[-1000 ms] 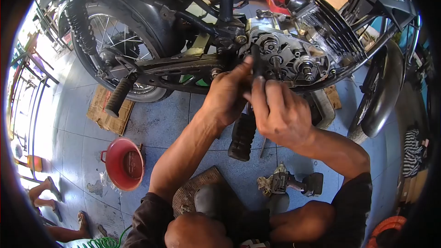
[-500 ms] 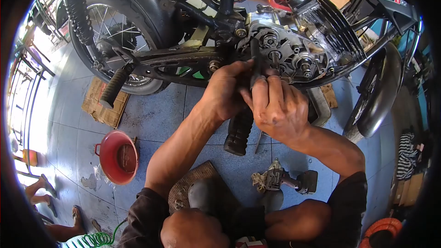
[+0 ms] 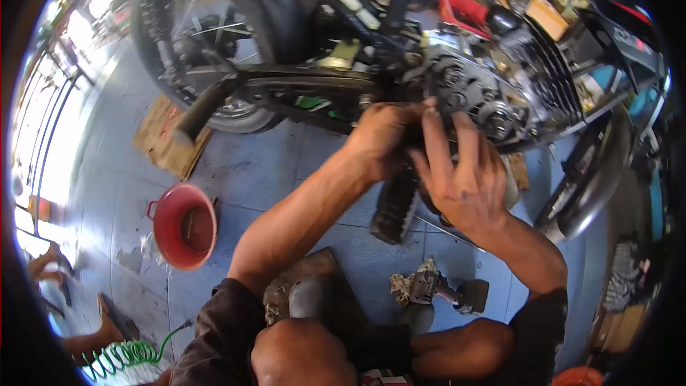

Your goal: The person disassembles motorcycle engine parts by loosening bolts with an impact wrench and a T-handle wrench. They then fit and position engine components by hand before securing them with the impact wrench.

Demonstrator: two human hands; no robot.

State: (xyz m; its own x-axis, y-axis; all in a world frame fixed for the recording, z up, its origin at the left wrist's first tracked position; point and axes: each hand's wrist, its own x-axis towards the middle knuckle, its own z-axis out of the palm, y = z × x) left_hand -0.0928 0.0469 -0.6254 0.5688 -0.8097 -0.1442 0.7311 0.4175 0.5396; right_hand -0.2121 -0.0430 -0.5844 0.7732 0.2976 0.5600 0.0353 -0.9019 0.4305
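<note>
My left hand (image 3: 379,136) is curled at the lower left of the exposed engine (image 3: 477,93), thumb and fingers closed. What it grips is dark and blurred, so I cannot make it out. Beside it, my right hand (image 3: 468,179) has its fingers stretched and apart, the tips just below the engine's gears and shafts. Nothing shows in its grasp. Under both hands a ribbed black rubber footpeg (image 3: 394,204) points down toward me. The motorcycle's swingarm (image 3: 307,80) runs left from the hands.
An impact wrench (image 3: 436,288) lies on the blue tiled floor near my knees. At left stand a red basin (image 3: 184,227) and a piece of cardboard (image 3: 168,136) under the rear wheel. A green coiled hose (image 3: 121,359) and another person's foot (image 3: 107,325) are at lower left.
The view has shifted, so the motorcycle appears farther right. My right hand's fingers have loosened and spread from the dark rod-like thing that stood between both hands. My left hand stays closed.
</note>
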